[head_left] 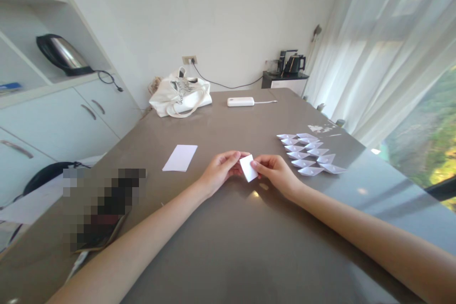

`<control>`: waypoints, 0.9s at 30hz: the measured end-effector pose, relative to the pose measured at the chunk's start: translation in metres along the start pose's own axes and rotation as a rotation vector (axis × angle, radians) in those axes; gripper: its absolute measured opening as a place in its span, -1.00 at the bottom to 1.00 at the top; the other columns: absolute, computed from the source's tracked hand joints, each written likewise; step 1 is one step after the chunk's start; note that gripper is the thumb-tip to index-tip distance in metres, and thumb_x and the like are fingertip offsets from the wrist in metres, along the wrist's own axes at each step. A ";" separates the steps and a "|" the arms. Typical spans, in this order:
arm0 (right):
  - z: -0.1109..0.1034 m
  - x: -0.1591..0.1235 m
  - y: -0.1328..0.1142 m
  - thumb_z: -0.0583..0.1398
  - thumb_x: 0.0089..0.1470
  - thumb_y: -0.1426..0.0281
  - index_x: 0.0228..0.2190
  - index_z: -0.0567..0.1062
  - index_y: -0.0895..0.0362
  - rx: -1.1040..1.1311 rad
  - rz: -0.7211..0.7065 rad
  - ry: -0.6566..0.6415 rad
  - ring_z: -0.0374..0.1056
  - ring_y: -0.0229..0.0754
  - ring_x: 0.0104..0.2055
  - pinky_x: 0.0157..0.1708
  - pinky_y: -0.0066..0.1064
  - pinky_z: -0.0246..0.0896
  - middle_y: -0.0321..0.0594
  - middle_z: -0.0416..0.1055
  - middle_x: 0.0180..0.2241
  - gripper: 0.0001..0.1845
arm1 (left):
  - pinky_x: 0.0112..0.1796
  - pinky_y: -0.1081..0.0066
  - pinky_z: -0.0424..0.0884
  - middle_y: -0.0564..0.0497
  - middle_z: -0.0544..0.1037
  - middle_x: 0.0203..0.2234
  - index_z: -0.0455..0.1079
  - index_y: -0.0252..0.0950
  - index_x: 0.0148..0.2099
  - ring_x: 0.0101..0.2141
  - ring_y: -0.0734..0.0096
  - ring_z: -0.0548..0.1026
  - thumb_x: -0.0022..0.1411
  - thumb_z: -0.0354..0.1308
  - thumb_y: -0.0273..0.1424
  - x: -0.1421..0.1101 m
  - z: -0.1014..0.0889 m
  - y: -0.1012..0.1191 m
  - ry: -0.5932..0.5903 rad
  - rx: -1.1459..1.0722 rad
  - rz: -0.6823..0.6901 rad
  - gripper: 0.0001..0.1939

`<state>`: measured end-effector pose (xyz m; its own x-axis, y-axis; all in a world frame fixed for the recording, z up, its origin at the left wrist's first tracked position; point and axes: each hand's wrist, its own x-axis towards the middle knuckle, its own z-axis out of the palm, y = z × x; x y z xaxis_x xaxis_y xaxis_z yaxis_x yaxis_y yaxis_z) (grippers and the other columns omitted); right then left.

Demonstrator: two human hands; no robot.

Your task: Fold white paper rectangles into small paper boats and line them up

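Observation:
A small folded piece of white paper (248, 169) is held up over the table between both hands. My left hand (223, 167) closes on its left edge, the thumb on top and the other fingers partly hidden behind. On the other side my right hand (276, 173) pinches the paper, its thumb pressed flat on the face. To the right, several folded white paper boats (302, 153) stand in two rows. A stack of white paper sheets (180, 157) lies left of my hands.
The grey table (228, 247) carries a white bag (180, 92) at its far left and a white power bank (241, 101) with a short cable at the back. A blurred-out device (107, 213) lies by my left forearm. White scraps (320, 128) sit near the right edge, beside the curtain.

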<state>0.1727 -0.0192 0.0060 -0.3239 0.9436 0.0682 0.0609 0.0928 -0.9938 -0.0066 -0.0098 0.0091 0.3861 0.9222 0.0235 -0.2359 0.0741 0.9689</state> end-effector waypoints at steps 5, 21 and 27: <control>0.000 0.002 0.001 0.31 -0.12 0.14 -0.51 0.49 0.20 0.304 0.123 -0.079 0.21 -0.40 -0.55 -0.54 -0.55 0.12 -0.32 0.37 -0.56 -0.65 | -0.23 0.40 0.32 -0.08 0.52 -0.27 0.49 -0.31 -0.06 -0.32 0.43 0.42 -0.02 0.31 -0.15 0.000 -0.004 0.001 -0.115 -0.070 0.006 -0.50; -0.005 0.000 -0.003 0.19 0.00 0.05 -0.37 0.41 0.19 -0.137 -0.040 0.045 0.40 -0.23 -0.44 -0.47 -0.44 0.36 -0.20 0.44 -0.46 -0.58 | -0.09 0.30 0.34 -0.14 0.55 -0.20 0.44 -0.35 -0.10 -0.18 0.28 0.49 0.02 0.30 -0.25 0.001 -0.003 0.005 -0.119 0.380 0.092 -0.59; -0.003 0.000 -0.004 0.24 -0.04 0.11 -0.38 0.35 0.18 -0.048 -0.018 0.016 0.43 -0.23 -0.45 -0.46 -0.42 0.38 -0.22 0.44 -0.47 -0.61 | -0.14 0.31 0.39 -0.13 0.57 -0.26 0.44 -0.37 -0.12 -0.24 0.31 0.52 -0.02 0.33 -0.28 0.000 -0.001 0.003 -0.109 0.340 0.036 -0.59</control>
<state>0.1751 -0.0187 0.0104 -0.3106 0.9465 0.0879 0.1008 0.1247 -0.9871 -0.0077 -0.0093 0.0115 0.4803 0.8745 0.0674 0.0523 -0.1052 0.9931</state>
